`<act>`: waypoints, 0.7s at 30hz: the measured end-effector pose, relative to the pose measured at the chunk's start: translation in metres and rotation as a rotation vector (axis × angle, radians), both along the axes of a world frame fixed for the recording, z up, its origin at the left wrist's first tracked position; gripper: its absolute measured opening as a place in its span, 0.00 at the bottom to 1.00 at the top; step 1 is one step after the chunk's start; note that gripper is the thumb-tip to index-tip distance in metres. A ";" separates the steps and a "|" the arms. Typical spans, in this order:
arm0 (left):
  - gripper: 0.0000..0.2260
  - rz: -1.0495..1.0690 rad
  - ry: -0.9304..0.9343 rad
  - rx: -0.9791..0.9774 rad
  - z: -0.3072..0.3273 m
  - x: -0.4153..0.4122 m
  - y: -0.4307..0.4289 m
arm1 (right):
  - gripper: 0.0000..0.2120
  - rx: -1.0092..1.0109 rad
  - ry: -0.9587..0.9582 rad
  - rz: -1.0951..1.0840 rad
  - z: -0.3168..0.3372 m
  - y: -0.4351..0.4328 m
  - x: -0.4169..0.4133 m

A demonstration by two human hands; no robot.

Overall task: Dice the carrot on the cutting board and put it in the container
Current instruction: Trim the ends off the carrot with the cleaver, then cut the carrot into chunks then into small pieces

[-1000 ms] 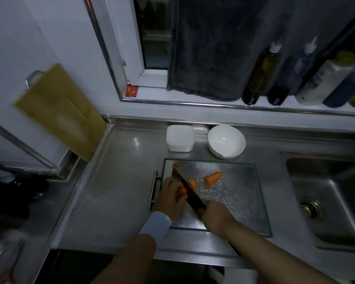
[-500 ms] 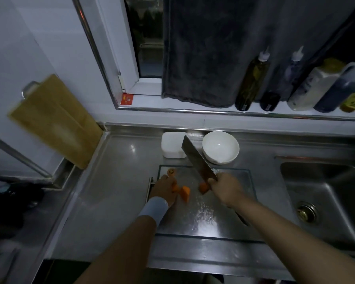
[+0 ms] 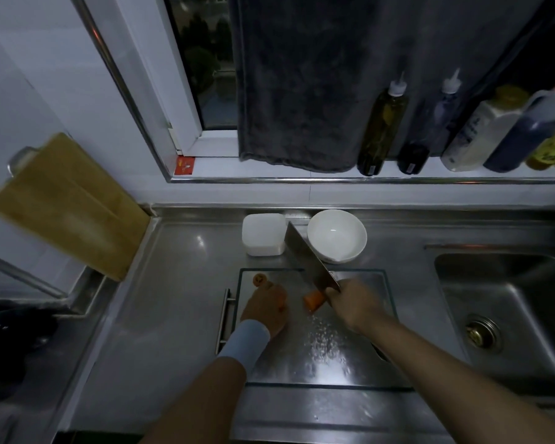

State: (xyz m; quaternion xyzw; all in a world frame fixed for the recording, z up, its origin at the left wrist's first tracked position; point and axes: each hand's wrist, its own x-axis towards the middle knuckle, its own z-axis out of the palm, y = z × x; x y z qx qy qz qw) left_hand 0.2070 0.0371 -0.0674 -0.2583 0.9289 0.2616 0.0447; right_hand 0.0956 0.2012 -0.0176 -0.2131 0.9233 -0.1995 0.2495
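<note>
On glass cutting board [image 3: 359, 373], far-left part: left hand [image 3: 265, 310] curled over carrot piece, mostly hidden. Second carrot chunk [image 3: 313, 300] just right, touching right hand [image 3: 354, 307], fist closed on cleaver [image 3: 308, 256], blade raised, pointing toward lidded white container [image 3: 263, 233] at bench back edge.

Cutting board [image 3: 350, 357] sits on the counter [image 3: 173, 315], sink [image 3: 510, 309] off to its right. Behind the board, a container [image 3: 263, 233] left and a bowl [image 3: 337, 235] right. Carrot chunk [image 3: 314, 300] is mid-board, another bit [image 3: 259, 279] at the back-left corner, I think. Bottles [image 3: 382, 126] line the sill.
</note>
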 end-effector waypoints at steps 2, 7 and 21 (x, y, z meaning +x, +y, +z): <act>0.04 0.122 0.108 0.061 -0.001 -0.006 -0.004 | 0.16 -0.002 0.000 -0.010 -0.004 0.001 -0.004; 0.11 0.277 0.132 0.201 -0.005 -0.029 -0.012 | 0.16 -0.007 0.003 -0.010 -0.014 0.005 -0.011; 0.15 0.127 0.076 -0.105 -0.001 -0.022 -0.029 | 0.14 -0.067 -0.050 -0.017 -0.029 0.004 -0.022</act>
